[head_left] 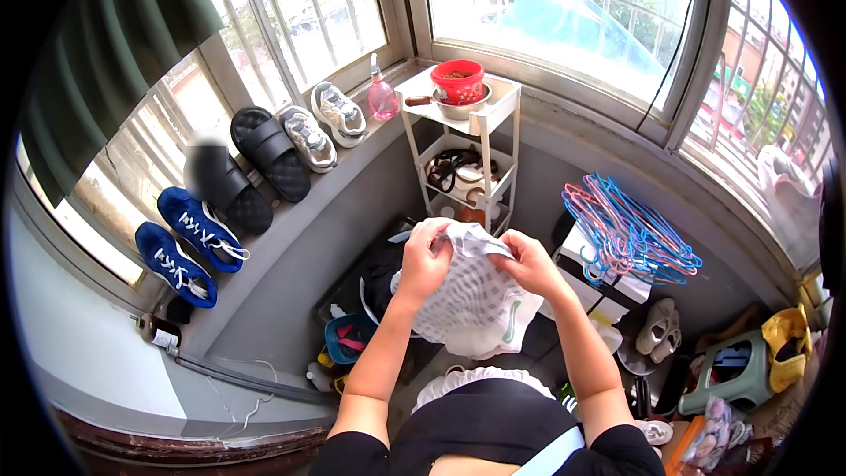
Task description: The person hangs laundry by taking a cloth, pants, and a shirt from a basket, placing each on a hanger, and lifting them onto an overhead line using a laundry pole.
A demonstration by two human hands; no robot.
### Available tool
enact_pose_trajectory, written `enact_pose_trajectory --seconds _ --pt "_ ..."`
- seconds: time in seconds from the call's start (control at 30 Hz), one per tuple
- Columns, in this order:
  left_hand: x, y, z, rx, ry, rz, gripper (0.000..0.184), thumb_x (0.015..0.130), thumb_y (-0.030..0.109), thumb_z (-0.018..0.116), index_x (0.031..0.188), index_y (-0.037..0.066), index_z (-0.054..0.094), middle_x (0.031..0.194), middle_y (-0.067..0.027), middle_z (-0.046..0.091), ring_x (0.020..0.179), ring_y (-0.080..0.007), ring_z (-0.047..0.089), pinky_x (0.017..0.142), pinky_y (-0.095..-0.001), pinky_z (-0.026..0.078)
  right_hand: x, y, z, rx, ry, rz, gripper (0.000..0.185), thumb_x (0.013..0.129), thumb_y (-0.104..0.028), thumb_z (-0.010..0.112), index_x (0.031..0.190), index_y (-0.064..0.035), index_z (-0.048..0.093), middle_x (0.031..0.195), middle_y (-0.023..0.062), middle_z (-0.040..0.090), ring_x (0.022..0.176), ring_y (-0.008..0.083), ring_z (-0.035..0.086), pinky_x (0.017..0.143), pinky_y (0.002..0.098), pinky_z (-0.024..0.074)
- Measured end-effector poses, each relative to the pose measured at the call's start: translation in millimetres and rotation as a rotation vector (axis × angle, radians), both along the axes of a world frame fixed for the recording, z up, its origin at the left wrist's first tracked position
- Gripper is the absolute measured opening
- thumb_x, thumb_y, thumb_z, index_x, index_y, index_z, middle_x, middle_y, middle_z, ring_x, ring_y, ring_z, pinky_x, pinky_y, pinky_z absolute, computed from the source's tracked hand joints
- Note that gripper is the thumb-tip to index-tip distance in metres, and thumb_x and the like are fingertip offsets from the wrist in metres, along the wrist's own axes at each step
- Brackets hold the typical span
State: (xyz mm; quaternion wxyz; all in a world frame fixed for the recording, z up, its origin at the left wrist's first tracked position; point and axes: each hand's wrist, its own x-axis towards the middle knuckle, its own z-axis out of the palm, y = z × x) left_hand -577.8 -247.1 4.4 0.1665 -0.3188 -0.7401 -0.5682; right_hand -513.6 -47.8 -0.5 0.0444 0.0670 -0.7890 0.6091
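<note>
Between my hands hangs a thin white cloth (471,300) with grey checks and a green mark near its lower right. It could be a garment, but its folds hide its shape. My left hand (426,256) pinches the upper left edge with closed fingers. The upper right edge is gripped by my right hand (531,264), a short way apart from the left. Behind and below the cloth, a basin (368,297) with dark fabric is partly covered by it and my left arm.
A white shelf rack (504,128) bearing a red pot (458,79) stands in the corner. Blue and pink hangers (630,229) are piled on boxes to the right. Shoes (181,260) and a pink spray bottle (382,95) line the left ledge; a green stool (727,375) is at lower right.
</note>
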Motion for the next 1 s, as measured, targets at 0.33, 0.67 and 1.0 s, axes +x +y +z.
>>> enact_pose_trajectory --seconds 0.33,0.67,1.0 --pt "7 23 9 -0.177 0.056 -0.093 0.087 0.068 0.017 0.081 0.14 0.007 0.033 0.122 -0.0095 0.054 0.113 -0.0213 0.051 0.094 -0.0338 0.039 13 15 36 0.109 0.181 -0.067 0.024 0.076 0.005 0.059 0.099 0.003 0.067 0.079 0.0077 0.068 0.074 0.0082 0.059 0.069 0.024 0.0484" --pt "-1 39 60 0.169 -0.285 -0.559 0.02 0.081 -0.008 0.055 0.098 0.0 0.06 0.088 0.0024 0.059 0.081 -0.0044 0.052 0.073 -0.0191 0.042 35 39 62 0.295 0.077 -0.151 0.027 0.069 -0.01 0.079 0.089 0.0018 0.066 0.074 0.0067 0.065 0.067 0.013 0.058 0.066 0.0268 0.048" --pt "1 48 79 0.242 -0.192 -0.423 0.012 0.092 0.007 0.056 0.101 0.0 0.061 0.089 0.0011 0.06 0.081 -0.0051 0.05 0.074 -0.0195 0.041 89 109 68 0.543 0.133 -0.312 0.026 0.07 -0.007 0.076 0.091 0.0019 0.064 0.08 0.0104 0.065 0.077 0.0216 0.061 0.071 0.0324 0.0476"
